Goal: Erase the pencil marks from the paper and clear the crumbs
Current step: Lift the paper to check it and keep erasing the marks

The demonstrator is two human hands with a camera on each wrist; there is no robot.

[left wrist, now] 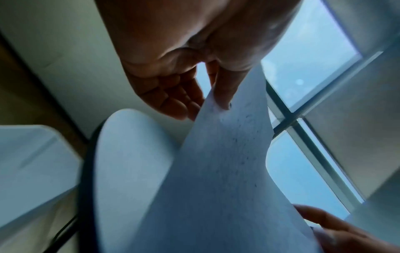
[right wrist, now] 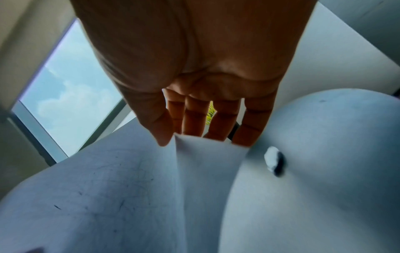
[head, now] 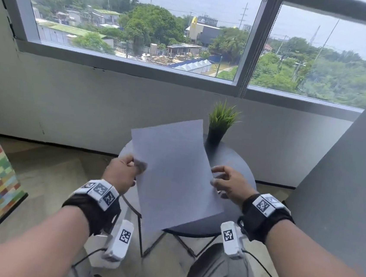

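Head view: paper (head: 175, 171) between both hands (head: 175, 178)

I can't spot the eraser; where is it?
In the right wrist view, the small white eraser lies on the round grey table, right of the held white paper sheet.

Landmark: round table (head: 237, 166).

- I'm holding paper (head: 174, 169) lifted above table, tilted, covering table's left and middle part.
- My left hand (head: 122, 172) pinching paper's left edge, over table's left rim.
- My right hand (head: 231, 184) pinching paper's right edge, above table's middle.
- Potted plant (head: 220, 124) standing on table's far side, behind paper's far right corner.
- Eraser (right wrist: 273, 160) lying on table, right of paper, near my right fingers (right wrist: 249, 130).
- Window (head: 144, 21) running behind table.
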